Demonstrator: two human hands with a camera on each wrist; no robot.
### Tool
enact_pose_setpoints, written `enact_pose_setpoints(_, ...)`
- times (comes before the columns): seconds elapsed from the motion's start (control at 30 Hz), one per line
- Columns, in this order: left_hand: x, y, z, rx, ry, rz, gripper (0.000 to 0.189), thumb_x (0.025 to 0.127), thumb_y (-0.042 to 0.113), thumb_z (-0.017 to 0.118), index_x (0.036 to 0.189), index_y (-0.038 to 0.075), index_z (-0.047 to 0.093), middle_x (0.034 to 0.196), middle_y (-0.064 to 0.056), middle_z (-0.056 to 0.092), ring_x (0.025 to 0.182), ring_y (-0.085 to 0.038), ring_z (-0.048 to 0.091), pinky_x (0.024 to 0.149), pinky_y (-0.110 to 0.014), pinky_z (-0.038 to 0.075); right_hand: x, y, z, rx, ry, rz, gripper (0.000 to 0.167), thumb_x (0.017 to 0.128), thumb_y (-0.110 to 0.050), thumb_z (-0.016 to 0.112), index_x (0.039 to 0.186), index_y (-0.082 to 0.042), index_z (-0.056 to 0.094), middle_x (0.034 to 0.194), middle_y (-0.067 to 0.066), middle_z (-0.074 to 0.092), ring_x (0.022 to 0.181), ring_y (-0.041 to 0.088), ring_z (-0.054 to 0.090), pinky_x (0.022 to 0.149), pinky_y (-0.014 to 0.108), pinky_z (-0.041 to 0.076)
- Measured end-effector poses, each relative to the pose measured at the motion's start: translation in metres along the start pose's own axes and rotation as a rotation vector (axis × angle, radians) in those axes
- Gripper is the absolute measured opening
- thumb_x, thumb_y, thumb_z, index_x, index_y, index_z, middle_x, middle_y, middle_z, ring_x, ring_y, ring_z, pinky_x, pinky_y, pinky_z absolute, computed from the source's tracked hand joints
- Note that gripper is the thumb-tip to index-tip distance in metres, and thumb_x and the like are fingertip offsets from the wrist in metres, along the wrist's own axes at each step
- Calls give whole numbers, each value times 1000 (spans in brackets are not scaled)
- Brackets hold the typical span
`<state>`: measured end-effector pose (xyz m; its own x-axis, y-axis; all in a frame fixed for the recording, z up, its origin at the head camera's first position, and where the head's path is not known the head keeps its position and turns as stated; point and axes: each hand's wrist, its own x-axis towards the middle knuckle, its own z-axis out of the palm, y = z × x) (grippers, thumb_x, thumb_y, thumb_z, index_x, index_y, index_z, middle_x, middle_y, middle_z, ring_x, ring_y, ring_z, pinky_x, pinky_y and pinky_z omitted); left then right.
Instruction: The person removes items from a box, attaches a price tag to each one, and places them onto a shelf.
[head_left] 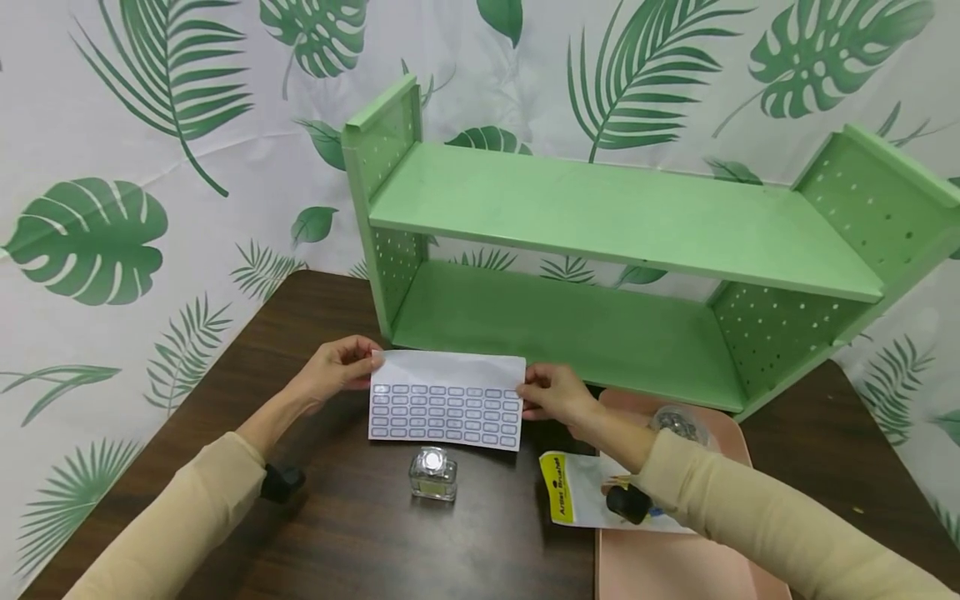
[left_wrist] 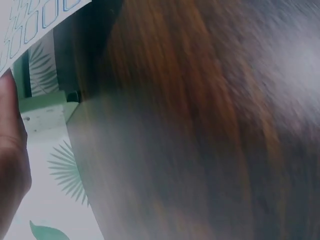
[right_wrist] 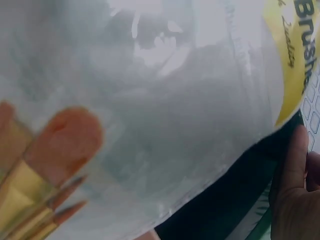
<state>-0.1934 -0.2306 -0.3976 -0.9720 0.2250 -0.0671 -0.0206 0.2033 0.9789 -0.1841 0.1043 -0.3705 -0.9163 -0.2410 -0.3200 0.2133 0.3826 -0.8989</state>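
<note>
A green two-tier shelf (head_left: 555, 312) is bounding the room beyond the left hand (head_left: 341, 367) and right hand (head_left: 557, 396); the wood tabletop (head_left: 337, 517) is ending leftward of the left hand. Both hands are pinching opposite side edges of the label sheet (head_left: 450, 371) spanning between them.

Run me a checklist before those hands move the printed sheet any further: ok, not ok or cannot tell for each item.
1. Left hand pinches the printed sheet near its upper left corner: ok.
2. Right hand pinches the sheet's right edge: ok.
3. Printed side faces the head camera: ok.
4. Glass jar upright on the table: ok.
5. Brush packet wholly within the pink tray: not ok, its yellow end sticks out past the tray's left edge.
6. Tabletop behind the sheet free of things: cannot tell, hidden.
</note>
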Motion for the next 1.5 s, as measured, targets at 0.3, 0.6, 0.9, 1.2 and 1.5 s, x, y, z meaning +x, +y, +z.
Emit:
enact_pose_setpoints(0.3,4,6,9,-12,3,-11,28,93,10,59,112,-9,52,88,-2,56,81,-9,57,73,-26,56,-2,2,-11,19,5,-7,21,94,-2,53,111,10,53,95,17,60,72,12,61,67,25,56)
enact_pose_setpoints(0.6,3,13,15,-42,38,-16,28,93,10,59,112,-8,52,87,0,56,80,-8,57,71,-24,55,-4,-1,-21,-17,33,-56,26,95,-3,52,116,12,49,95,16,59,77,14,62,74,30,56)
enact_pose_setpoints(0.9,5,18,19,-86,66,-31,28,92,9,59,112,-10,51,85,1,56,77,-6,57,71,-25,55,-12,-28,-20,-143,232,-348,16,91,-1,58,103,7,55,89,13,55,74,15,55,71,32,56)
enact_pose_setpoints(1.2,6,24,28,-112,75,-39,24,93,6,58,111,-8,52,85,1,56,76,-7,57,67,-21,54,-7,-49,25,-323,105,-573,12,85,-2,66,97,0,63,93,12,64,86,22,62,75,25,54)
enact_pose_setpoints(1.5,12,31,38,-100,56,-30,24,93,8,58,111,-7,53,86,0,57,78,-8,58,68,-22,55,8,-64,55,-499,54,-739,15,79,-6,74,91,-5,64,103,10,61,101,24,55,89,39,47)
